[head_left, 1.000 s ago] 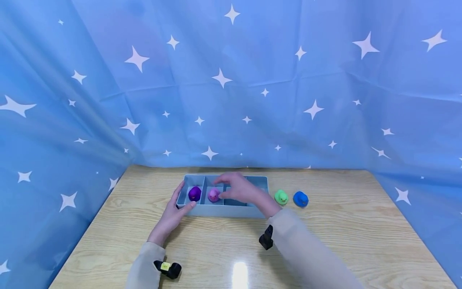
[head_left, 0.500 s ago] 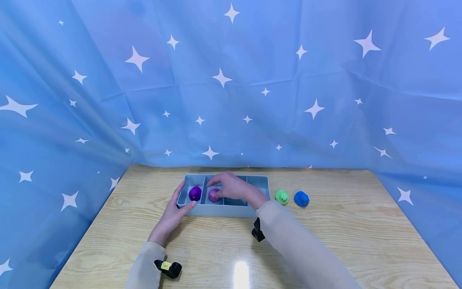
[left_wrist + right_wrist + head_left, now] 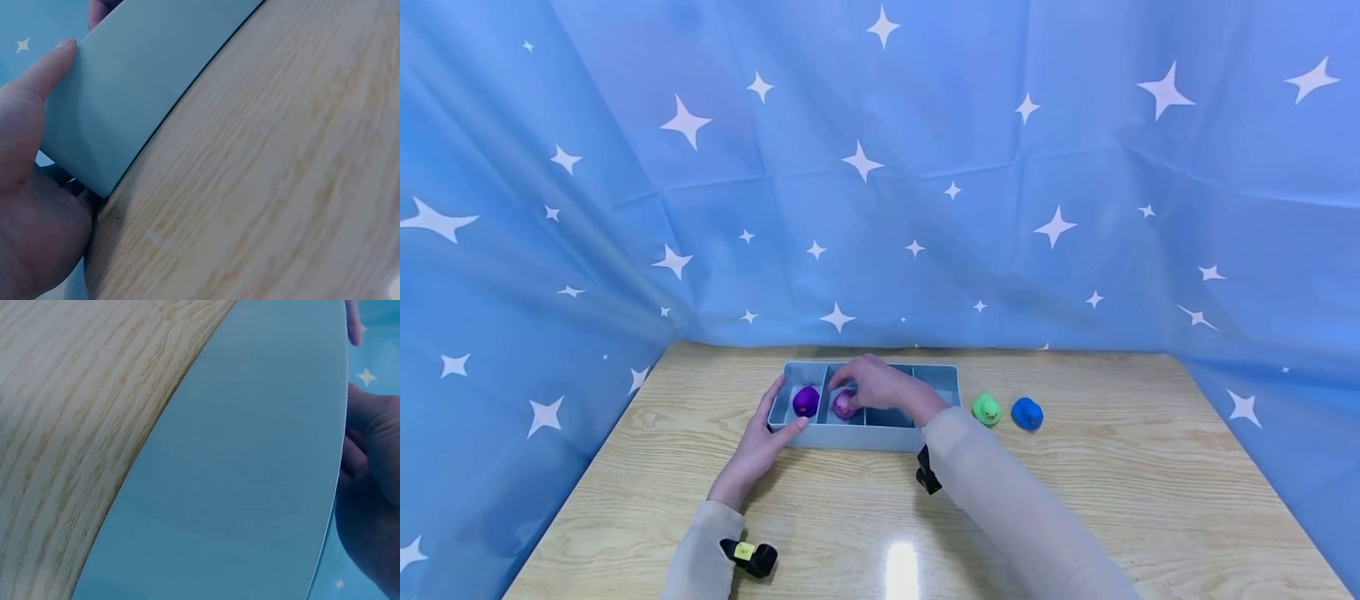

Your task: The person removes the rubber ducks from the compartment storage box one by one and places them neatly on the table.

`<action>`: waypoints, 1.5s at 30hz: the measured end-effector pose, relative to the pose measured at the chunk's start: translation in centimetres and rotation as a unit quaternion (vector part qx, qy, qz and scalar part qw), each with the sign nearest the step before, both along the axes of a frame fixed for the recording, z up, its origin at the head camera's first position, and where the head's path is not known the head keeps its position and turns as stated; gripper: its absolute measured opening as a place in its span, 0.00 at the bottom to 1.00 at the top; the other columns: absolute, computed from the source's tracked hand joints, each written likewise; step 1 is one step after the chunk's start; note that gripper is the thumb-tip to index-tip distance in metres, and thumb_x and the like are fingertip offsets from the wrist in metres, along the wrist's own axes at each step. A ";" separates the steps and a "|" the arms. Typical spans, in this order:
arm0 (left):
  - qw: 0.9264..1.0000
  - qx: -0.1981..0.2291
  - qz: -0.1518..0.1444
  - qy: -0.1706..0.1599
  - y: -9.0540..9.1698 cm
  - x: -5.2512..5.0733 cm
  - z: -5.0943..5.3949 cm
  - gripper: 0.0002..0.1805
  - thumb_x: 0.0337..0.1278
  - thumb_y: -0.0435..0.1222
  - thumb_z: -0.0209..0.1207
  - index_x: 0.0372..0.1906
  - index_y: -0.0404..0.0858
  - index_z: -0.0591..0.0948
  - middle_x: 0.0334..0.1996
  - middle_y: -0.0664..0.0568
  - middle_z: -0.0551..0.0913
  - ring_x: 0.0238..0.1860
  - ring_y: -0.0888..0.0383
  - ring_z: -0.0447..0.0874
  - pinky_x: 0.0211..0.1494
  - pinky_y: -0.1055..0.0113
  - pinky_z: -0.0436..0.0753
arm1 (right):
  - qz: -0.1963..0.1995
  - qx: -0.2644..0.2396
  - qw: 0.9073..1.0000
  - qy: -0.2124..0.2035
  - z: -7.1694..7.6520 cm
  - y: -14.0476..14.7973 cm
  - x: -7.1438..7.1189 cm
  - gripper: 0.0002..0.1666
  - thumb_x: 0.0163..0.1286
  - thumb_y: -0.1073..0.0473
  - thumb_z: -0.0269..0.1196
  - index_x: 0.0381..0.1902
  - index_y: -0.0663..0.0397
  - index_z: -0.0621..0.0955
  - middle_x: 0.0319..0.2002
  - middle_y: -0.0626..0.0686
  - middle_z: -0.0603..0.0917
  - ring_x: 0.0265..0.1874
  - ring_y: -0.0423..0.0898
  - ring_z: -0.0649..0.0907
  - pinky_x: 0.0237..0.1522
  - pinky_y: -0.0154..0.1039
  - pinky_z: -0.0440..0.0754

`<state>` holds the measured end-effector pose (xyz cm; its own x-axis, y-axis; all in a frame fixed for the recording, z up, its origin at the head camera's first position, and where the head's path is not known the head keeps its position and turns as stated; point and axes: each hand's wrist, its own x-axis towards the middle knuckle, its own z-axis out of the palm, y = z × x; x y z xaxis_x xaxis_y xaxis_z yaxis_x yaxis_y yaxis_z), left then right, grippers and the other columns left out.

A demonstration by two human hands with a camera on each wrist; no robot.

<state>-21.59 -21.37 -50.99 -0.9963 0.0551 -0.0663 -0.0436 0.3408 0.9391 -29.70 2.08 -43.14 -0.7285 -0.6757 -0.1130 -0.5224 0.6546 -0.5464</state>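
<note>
Four toy ducks (image 3: 987, 411), one tray (image 3: 857, 438), four compartments (image 3: 889, 416), two hands (image 3: 757, 446), two wrist cameras (image 3: 762, 561), one table (image 3: 1135, 492)

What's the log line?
left hand holds box; right hand at pink duck in box; purple duck in box; green duck, blue duck on table

On a wood-grain table (image 3: 1112, 492), a rectangular grey-blue box (image 3: 850, 438) holds a purple toy duck (image 3: 806, 402) in its leftmost compartment, a pink toy duck (image 3: 842, 406) in the next; right of it, a green toy duck (image 3: 987, 410), then a blue toy duck (image 3: 1027, 413).

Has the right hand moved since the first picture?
Yes: the right hand has shifted left against the tray, now partly covering the pink duck.
</note>
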 end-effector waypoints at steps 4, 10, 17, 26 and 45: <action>1.000 0.002 0.000 -0.001 0.0 0.0 0.0 0.48 0.69 0.49 0.64 0.84 0.58 0.48 0.83 0.43 0.43 0.81 0.38 0.36 0.76 0.32 0.44 | 0.001 -0.005 1.000 -0.008 -0.2 -0.1 0.0 0.20 0.66 0.68 0.71 0.55 0.50 0.87 0.49 0.50 0.86 0.46 0.44 0.81 0.53 0.38 0.82; 1.000 0.007 0.000 0.001 0.0 0.0 -0.1 0.48 0.69 0.48 0.64 0.84 0.58 0.49 0.83 0.43 0.43 0.81 0.38 0.35 0.76 0.32 0.44 | 0.005 -0.002 1.000 -0.003 -0.4 -0.3 0.0 0.20 0.66 0.71 0.70 0.54 0.52 0.87 0.44 0.47 0.85 0.42 0.41 0.80 0.49 0.33 0.82; 1.000 0.013 -0.002 0.001 -0.1 0.1 0.0 0.48 0.69 0.47 0.64 0.84 0.57 0.48 0.83 0.42 0.42 0.81 0.37 0.35 0.76 0.31 0.44 | 0.020 0.025 0.999 0.016 -0.6 -0.8 0.1 0.17 0.67 0.74 0.67 0.51 0.55 0.88 0.41 0.47 0.84 0.40 0.42 0.79 0.45 0.32 0.81; 1.000 0.010 0.001 -0.002 0.0 0.0 0.0 0.48 0.69 0.47 0.64 0.84 0.58 0.48 0.83 0.43 0.42 0.81 0.37 0.36 0.76 0.32 0.45 | 0.038 0.030 0.999 0.025 -0.8 -0.9 0.1 0.10 0.70 0.70 0.67 0.46 0.55 0.89 0.39 0.48 0.85 0.36 0.41 0.79 0.43 0.32 0.81; 1.000 0.004 -0.004 0.010 0.0 0.1 0.0 0.47 0.69 0.46 0.64 0.84 0.57 0.49 0.83 0.43 0.42 0.81 0.37 0.37 0.77 0.34 0.48 | 0.020 -0.034 0.999 0.006 0.0 -0.1 0.1 0.12 0.70 0.66 0.69 0.50 0.57 0.89 0.39 0.46 0.85 0.38 0.41 0.81 0.45 0.33 0.82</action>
<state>-21.52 -21.36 -50.95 -0.9970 0.0628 -0.0453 -0.0218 0.3340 0.9423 -29.56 2.02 -43.15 -0.7022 -0.7097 -0.0571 -0.5544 0.5954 -0.5815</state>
